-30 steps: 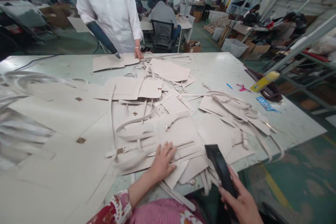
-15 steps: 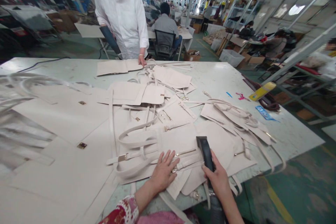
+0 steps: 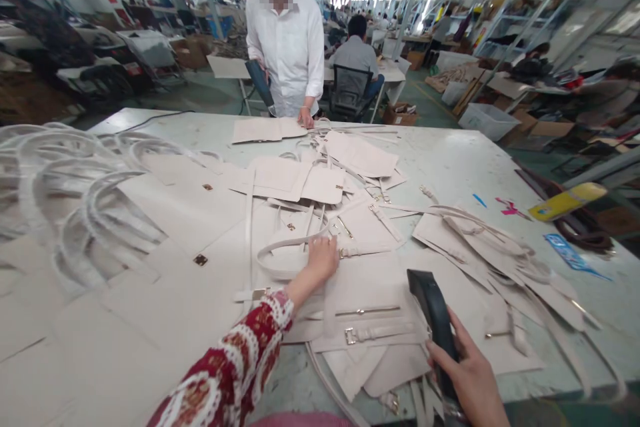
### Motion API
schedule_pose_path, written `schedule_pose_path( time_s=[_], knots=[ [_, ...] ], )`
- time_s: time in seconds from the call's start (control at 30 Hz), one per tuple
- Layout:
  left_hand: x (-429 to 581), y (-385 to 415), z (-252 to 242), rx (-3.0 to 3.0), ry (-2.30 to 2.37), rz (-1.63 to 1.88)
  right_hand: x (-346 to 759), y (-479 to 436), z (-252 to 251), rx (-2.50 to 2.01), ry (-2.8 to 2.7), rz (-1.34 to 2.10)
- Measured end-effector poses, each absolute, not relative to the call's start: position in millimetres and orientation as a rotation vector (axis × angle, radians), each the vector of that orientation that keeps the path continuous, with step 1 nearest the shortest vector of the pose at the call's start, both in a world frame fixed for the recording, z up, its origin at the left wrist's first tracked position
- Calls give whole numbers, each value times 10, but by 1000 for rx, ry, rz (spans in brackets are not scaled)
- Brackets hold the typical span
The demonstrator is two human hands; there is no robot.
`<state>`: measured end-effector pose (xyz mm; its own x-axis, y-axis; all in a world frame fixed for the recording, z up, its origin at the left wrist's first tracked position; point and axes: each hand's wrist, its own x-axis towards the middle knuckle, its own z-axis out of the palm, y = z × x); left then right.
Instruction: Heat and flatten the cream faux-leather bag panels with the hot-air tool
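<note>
My left hand (image 3: 324,257) has reached across to the upper left edge of a cream bag panel (image 3: 370,287), its fingers curled down on it beside a looped strap (image 3: 273,273). On this panel are a gold zip (image 3: 367,311) and a buckled strap (image 3: 380,331). With my right hand (image 3: 465,367) I grip a black curved handheld tool (image 3: 435,307) with a wide flat head, held over the panel's right side. Its lower end runs out of the picture. More cream pieces lie under the panel.
Cream flat pieces (image 3: 125,320) and a heap of curved straps (image 3: 95,207) cover the left side. To the right lies another pile of strapped panels (image 3: 480,247), with a yellow item (image 3: 570,201) beyond. Across the table, a person in white (image 3: 287,47) touches a panel, holding a dark tool (image 3: 259,83).
My left hand has moved from lying flat near the zip up to the panel's far left edge and curled. The view has turned left. My right hand still holds the black tool.
</note>
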<state>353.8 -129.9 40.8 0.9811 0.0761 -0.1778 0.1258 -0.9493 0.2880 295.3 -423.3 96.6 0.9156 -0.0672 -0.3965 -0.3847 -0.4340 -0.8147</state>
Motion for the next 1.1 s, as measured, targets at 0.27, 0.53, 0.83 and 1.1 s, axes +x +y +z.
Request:
schedule_pose_path(
  time_s=[0.27,0.53,0.83,1.1],
  knots=[
    [3890,-1110,1473,2834,-279,-118,2735,-4652,1060,-2032,617,267],
    [3186,-1521,1367,2813,-1153,42,2594,-4845,1123,-2077,758,122],
    [2608,-1642,-55,2767,-863,32,2252,-4821,1069,-1908,683,178],
    [2363,-1422,-165,2629,-189,487,1890,-4936,1020,-1845,614,476]
  ],
)
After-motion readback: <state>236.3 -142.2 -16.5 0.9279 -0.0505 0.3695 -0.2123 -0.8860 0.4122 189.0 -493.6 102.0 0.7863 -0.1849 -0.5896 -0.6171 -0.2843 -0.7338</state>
